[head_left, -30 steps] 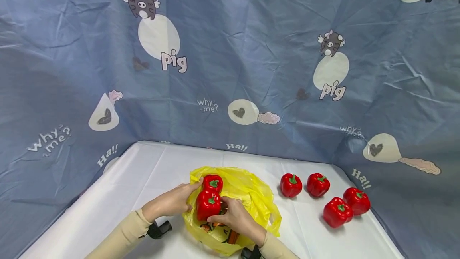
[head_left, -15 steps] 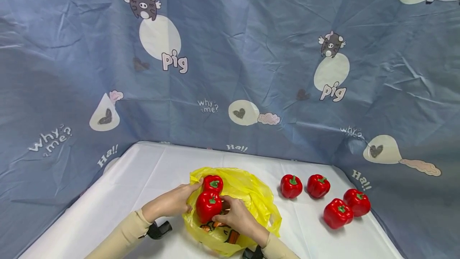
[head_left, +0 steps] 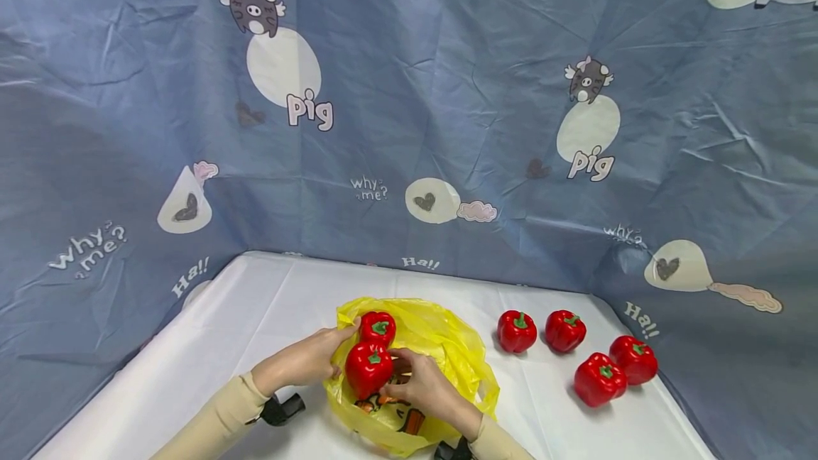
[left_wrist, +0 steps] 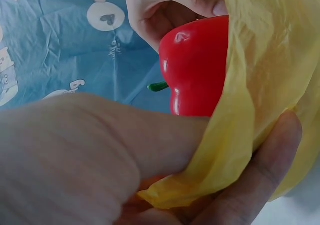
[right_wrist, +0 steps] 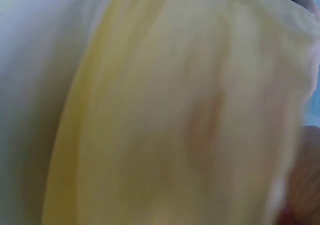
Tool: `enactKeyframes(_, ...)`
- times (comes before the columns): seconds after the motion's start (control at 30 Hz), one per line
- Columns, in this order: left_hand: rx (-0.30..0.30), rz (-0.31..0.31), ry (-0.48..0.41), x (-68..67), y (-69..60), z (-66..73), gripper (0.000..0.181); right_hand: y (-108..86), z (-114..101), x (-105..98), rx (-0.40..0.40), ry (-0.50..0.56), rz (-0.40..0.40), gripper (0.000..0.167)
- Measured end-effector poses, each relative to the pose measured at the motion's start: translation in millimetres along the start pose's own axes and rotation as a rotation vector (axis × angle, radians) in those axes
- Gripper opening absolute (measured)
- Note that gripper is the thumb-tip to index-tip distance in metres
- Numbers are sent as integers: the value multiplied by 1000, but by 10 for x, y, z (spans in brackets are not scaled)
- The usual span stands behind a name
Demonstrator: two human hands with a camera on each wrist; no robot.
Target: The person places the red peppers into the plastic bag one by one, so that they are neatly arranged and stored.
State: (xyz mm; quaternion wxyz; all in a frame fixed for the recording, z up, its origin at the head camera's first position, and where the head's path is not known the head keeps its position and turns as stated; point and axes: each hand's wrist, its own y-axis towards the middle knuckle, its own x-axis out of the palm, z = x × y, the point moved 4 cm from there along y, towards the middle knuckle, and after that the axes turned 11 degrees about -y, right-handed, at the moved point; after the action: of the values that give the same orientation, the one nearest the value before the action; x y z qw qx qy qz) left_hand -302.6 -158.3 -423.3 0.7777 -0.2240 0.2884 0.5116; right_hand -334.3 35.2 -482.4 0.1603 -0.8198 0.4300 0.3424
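Observation:
A yellow plastic bag [head_left: 441, 325] lies with its mouth spread open on the table. My left hand [head_left: 309, 359] pinches its left rim between thumb and fingers. My right hand [head_left: 427, 387] reaches into the bag's mouth and holds a red bell pepper [head_left: 367, 375] by its right side, fingers and thumb curled against it. Just behind that one, a second red bell pepper [head_left: 377, 327] sits inside the bag. In the left wrist view a glossy red pepper [left_wrist: 197, 60] shows past the bag's edge, its green stem pointing left. Yellow film covers most of the right wrist view.
Several more red bell peppers stand on the right of the white-covered table [head_left: 281, 318]: one pepper [head_left: 516, 332] nearest the bag, another pepper [head_left: 565, 331] beside it, and a touching pair [head_left: 599, 380] farther right. A blue printed curtain [head_left: 383, 126] closes off the back and sides.
The front pepper has turned and shifted slightly left inside the bag. My right hand has moved a little with its fingers still at the pepper. The left hand stays put.

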Motion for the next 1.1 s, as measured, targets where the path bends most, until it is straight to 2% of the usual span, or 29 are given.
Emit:
enactKeyframes(0.2,12,6,12,1,7,-12,84,-45,14,-73,4,-9,-9,60)
enactKeyframes(0.57,3,-8,-25,18,20,-43,85,-129,87,-256,9,3,-5,64)
enactKeyframes(0.8,29,1,17,7,3,-39,85,-207,144,-409,-2,13,42,64)
enactKeyframes(1.1,18,5,15,8,14,-22,83,-314,227,-654,-5,6,104,68)
